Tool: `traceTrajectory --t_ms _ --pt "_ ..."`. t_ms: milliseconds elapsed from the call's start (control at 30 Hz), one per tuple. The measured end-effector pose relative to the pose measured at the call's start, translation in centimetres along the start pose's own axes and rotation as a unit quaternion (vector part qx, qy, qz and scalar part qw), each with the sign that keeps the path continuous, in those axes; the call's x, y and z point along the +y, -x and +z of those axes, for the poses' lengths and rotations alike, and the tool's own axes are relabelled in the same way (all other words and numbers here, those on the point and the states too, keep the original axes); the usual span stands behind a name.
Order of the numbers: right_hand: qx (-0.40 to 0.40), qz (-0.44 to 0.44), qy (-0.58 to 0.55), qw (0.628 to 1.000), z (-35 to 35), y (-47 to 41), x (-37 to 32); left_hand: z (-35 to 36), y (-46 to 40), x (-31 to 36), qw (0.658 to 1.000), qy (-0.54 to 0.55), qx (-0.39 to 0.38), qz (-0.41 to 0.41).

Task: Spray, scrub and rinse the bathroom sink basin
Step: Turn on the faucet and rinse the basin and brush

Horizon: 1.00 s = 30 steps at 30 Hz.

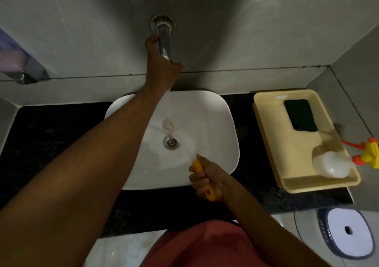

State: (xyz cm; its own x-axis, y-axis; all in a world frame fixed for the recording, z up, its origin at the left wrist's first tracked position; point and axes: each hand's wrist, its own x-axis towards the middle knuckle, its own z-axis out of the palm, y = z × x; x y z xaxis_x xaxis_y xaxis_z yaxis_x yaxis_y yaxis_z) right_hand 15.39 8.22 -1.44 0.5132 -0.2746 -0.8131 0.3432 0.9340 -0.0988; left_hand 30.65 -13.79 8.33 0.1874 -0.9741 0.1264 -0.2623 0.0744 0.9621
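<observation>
A white sink basin [215, 123] sits on a black countertop, its metal drain [171, 142] near the middle. My left hand [162, 66] reaches up to the chrome wall tap [164, 39] and grips it. Water falls from the tap and spreads across the basin floor. My right hand [209, 181] is closed around the yellow handle of a brush [200, 169] at the basin's front right rim. The brush's pale bristles [174, 129] blur across the basin toward the drain.
A cream tray [274, 143] stands right of the basin, holding a green scrub pad [300, 115] and a clear spray bottle [336, 164] with a yellow and orange trigger. A white bin lid [346, 232] is at lower right. A soap dispenser [18, 61] hangs at left.
</observation>
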Motion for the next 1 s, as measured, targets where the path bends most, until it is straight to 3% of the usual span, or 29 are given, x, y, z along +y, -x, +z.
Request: traceTrajectory --t_ms 333,567,767,1000 --pt "-0.012 0.01 -0.022 1.0 -0.06 -0.02 -0.34 -0.23 -0.37 -0.35 1.0 0.007 -0.021 -0.01" --pt "0.003 -0.074 0.042 0.996 -0.1 -0.02 0.14 -0.52 -0.15 -0.45 0.998 0.036 -0.046 -0.018" --pt "0.077 -0.117 0.127 0.982 -0.15 -0.28 -0.02 -0.74 -0.03 0.06 0.993 0.066 -0.083 -0.058" --pt "0.052 -0.087 0.13 0.986 -0.42 -0.19 -0.08 -0.73 -0.12 0.16 0.986 0.117 -0.09 -0.082"
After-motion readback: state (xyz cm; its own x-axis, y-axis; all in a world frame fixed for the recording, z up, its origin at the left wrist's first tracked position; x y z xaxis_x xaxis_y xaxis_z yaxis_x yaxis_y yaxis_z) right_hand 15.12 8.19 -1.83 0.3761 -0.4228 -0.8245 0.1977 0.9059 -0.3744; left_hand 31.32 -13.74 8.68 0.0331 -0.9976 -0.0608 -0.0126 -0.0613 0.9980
